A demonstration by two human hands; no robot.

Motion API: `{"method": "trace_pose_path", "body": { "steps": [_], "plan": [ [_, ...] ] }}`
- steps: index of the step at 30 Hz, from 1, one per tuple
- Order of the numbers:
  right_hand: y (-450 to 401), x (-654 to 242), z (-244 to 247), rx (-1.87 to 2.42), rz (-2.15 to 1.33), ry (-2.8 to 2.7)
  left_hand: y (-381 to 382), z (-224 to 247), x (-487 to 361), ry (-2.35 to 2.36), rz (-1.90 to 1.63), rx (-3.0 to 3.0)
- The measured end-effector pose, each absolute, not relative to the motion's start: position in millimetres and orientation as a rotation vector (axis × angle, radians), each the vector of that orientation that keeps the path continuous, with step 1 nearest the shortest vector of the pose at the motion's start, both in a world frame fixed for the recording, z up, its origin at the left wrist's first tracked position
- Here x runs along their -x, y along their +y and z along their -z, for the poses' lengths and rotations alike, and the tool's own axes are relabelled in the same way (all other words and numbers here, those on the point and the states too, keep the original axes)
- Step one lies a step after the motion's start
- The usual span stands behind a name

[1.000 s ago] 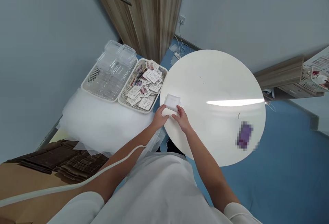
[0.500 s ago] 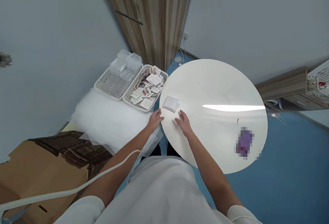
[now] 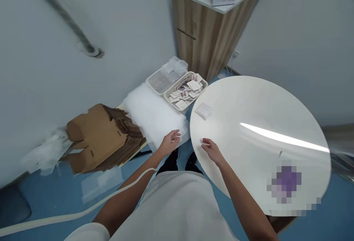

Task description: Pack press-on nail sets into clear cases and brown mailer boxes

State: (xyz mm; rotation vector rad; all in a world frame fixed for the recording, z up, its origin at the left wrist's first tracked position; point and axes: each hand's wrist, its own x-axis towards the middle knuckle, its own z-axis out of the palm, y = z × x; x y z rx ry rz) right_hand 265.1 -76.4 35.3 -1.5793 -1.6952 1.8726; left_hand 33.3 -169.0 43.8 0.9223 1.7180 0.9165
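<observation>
My left hand (image 3: 169, 142) hovers over the near right part of a stack of white foam sheets (image 3: 152, 110), its fingers loosely curled and apart with nothing in them. Above the left edge of the round white table (image 3: 257, 100) is my right hand (image 3: 212, 150), fingers apart and empty. A small, flat, white wrapped packet (image 3: 204, 111) lies on the table beyond my right hand, touched by neither hand. Behind the foam, a white basket (image 3: 179, 89) holds many printed cards (image 3: 193, 85).
Another basket (image 3: 155, 82) holds clear plastic boxes (image 3: 174, 67). Flattened brown cardboard boxes (image 3: 102, 137) are stacked at left. A pixelated purple item (image 3: 288, 180) lies on the table's right side. A wooden cabinet (image 3: 199, 30) stands in the corner. A white cable (image 3: 83, 211) crosses my left arm.
My view has swung left, bringing the cardboard stack and floor further into sight. Both hands have drawn back from the packet, which stays on the table.
</observation>
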Motion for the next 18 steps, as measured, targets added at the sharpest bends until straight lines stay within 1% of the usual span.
{"method": "trace_pose_path", "body": {
  "steps": [3, 7, 9, 12, 15, 18],
  "plan": [
    [-78, -245, -48, 1.467, -1.837, -1.860, -197, -73, -3, 1.905, -0.981, -1.009],
    [-88, -206, -64, 1.282, -1.707, -2.106, -243, -100, 47, 2.201, -0.963, -1.133],
    [-96, -177, -71, 1.142, -1.599, -2.280, -269, -107, 71, 2.382, -0.876, -1.185],
    [-112, -120, -86, 0.843, -1.378, -2.584, -309, -112, 103, 2.618, -0.638, -1.172],
    [-138, -57, -103, 0.555, -1.120, -2.802, -348, -112, 132, 2.704, -0.433, -1.144],
    [-168, -3, -113, 0.353, -0.939, -2.898, -384, -110, 158, 2.750, -0.386, -1.101]
  ]
}}
